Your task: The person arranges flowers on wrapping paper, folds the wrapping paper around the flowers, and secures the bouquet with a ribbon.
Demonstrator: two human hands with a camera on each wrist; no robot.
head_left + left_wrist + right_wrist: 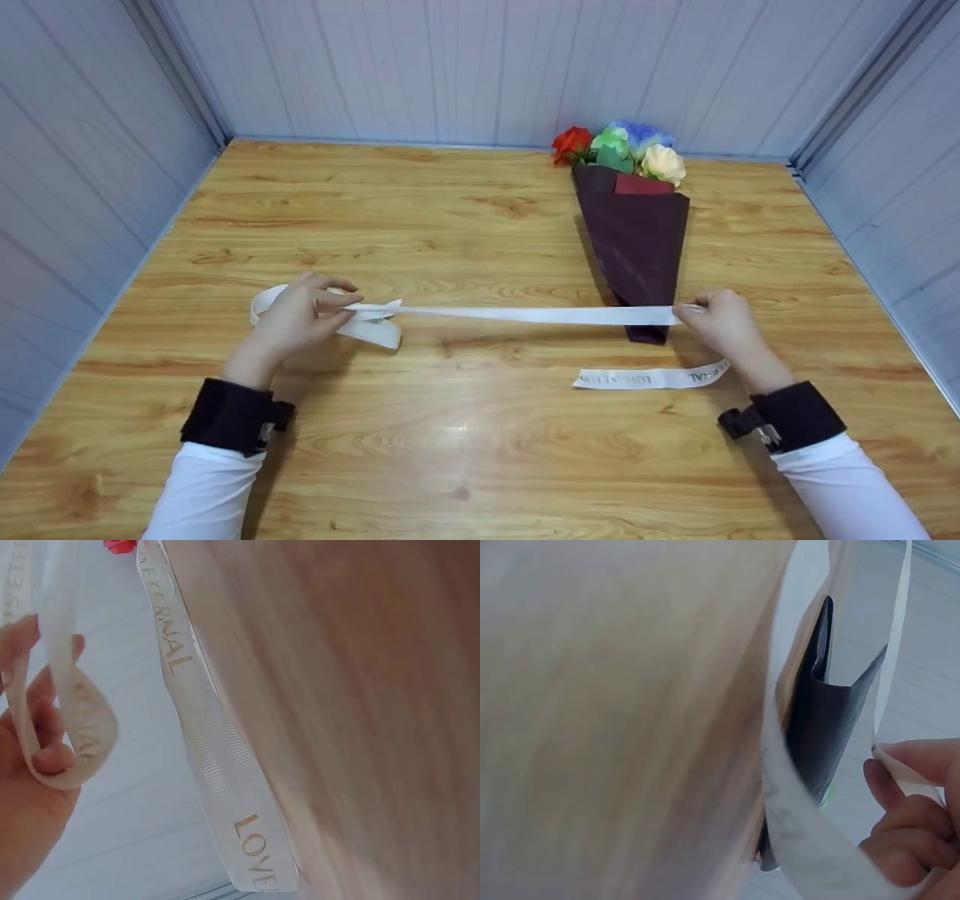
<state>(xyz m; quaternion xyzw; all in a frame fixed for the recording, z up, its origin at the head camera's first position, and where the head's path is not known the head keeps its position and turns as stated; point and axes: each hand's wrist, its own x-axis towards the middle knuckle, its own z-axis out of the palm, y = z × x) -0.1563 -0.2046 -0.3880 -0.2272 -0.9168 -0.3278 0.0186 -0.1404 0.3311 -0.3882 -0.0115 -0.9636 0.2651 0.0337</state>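
Note:
A white ribbon point(555, 315) with lettering runs nearly level between my two hands, crossing over the lower end of the wrapped bouquet point(634, 240). My left hand point(296, 315) pinches it near a loose loop. In the left wrist view, a bend of ribbon point(96, 720) hangs round the fingers, and gold letters read "ETERNAL" and "LOVE" on another length beside the hand. My right hand point(720, 322) pinches the other part between thumb and forefinger. From it a lettered tail point(649, 379) curves down over the table, as the right wrist view also shows.
Red, green, blue and cream flowers point(664, 163) top the bouquet's dark wrapping, which lies toward the back right of the wooden table point(420, 225). Pale panel walls point(480, 67) border the table at the back and both sides.

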